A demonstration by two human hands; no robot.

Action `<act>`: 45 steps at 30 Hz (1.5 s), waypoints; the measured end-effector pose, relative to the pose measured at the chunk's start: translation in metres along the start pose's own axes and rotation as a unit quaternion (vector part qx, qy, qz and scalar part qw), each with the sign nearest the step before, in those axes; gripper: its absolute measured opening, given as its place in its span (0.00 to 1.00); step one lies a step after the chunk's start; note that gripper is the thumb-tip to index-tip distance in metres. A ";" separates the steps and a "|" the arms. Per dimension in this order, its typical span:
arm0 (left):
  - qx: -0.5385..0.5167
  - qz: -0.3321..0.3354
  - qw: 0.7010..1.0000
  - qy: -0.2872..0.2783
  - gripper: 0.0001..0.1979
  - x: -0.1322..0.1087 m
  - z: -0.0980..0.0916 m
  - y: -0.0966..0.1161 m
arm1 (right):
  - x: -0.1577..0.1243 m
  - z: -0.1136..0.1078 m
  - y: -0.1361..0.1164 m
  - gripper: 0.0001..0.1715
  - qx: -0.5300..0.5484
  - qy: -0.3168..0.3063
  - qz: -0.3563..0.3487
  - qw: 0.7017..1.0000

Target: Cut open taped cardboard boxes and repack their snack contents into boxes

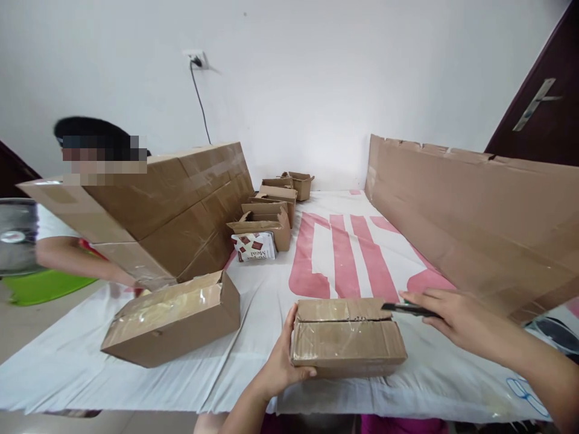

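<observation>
A taped cardboard box [346, 340] lies in front of me near the table's front edge, its top seam partly split along the right. My left hand [284, 358] grips the box's left end, thumb on the near side and fingers around the back. In my right hand [452, 313] is a dark box cutter [411, 309], pointing left. The cutter's tip is at the right end of the top seam; whether it touches the cardboard I cannot tell.
Another taped box [181, 322] lies to the left, near a co-worker's hand [136, 288]. Tall cardboard panels [474, 223] stand right and left. Several opened boxes [275, 220] line the left panel, with a printed packet [254, 246] before them. A cloth [257, 361] covers the table.
</observation>
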State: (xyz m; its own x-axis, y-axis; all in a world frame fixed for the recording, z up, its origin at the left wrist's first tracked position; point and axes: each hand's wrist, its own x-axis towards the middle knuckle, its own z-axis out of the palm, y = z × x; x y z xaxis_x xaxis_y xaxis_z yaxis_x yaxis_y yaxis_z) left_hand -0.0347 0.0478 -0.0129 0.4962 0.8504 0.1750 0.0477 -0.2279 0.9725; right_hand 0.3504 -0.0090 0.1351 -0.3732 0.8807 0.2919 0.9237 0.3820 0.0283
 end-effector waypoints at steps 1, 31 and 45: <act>0.018 0.011 1.000 0.002 0.64 -0.001 0.001 0.002 | -0.006 0.010 0.007 0.26 0.029 0.001 0.043 0.999; 0.249 0.264 0.913 0.190 0.25 -0.051 0.039 0.003 | -0.002 0.078 -0.091 0.12 0.047 0.086 -0.126 0.987; 0.025 -0.058 0.979 0.192 0.44 0.012 0.048 0.050 | 0.002 0.074 -0.089 0.14 0.004 0.028 -0.098 0.995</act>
State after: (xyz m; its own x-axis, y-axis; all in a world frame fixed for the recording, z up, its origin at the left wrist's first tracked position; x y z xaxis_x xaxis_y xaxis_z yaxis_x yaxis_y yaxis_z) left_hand 0.0153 0.0236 0.0300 0.1231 0.9854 0.1177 0.1327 -0.1339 0.9821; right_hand 0.2607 -0.0203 0.0621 -0.5399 0.7728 0.3336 0.8334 0.5465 0.0829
